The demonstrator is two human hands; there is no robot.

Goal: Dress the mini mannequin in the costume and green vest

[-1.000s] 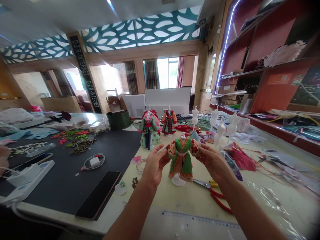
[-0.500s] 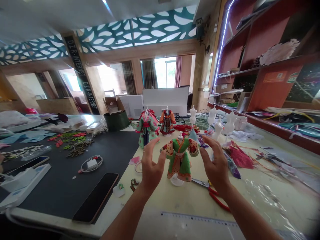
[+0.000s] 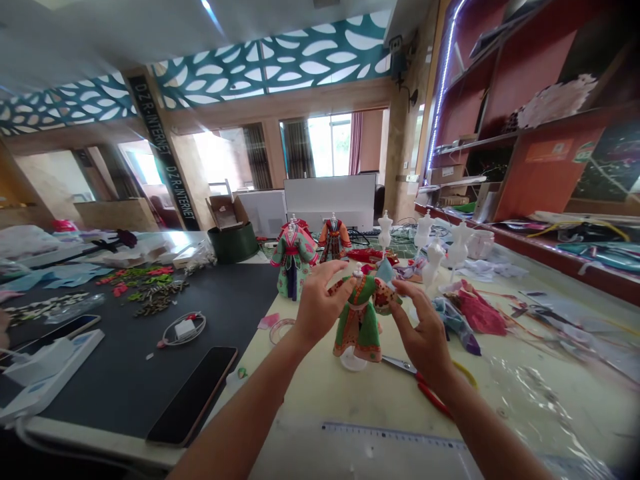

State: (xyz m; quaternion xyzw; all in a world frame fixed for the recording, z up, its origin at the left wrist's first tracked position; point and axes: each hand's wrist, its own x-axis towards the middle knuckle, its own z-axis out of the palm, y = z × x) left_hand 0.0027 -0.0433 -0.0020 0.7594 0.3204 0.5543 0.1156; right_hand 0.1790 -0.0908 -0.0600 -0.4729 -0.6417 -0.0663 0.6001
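Note:
A small green doll robe (image 3: pixel 369 320) with orange trim and patterned sleeves hangs on a miniature white dress form, upright on a round clear base (image 3: pixel 353 361). My left hand (image 3: pixel 323 303) closes over the sleeve and shoulder on its left side, thumb on the green cloth, hiding most of that sleeve. On the other side, my right hand (image 3: pixel 425 330) pinches the outer edge of the patterned sleeve (image 3: pixel 385 298) between thumb and fingers. Scissors (image 3: pixel 434 393) with red and yellow handles lie beneath my right wrist. A ruler (image 3: pixel 390 435) lies nearer to me.
Behind stand two dressed forms, one in a green-pink robe (image 3: pixel 293 263), one in an orange robe (image 3: pixel 334 239). Several bare white mannequins (image 3: pixel 434 261) stand at the right, near red fabric (image 3: pixel 480 310). A phone (image 3: pixel 193 397) and coiled cable (image 3: pixel 184 328) lie on the dark mat (image 3: pixel 150 380).
Both hands were apart with fingers spread beside the doll robe. They have closed in on its two sleeves, the left hand reaching forward and right. The dress form stays about where it was.

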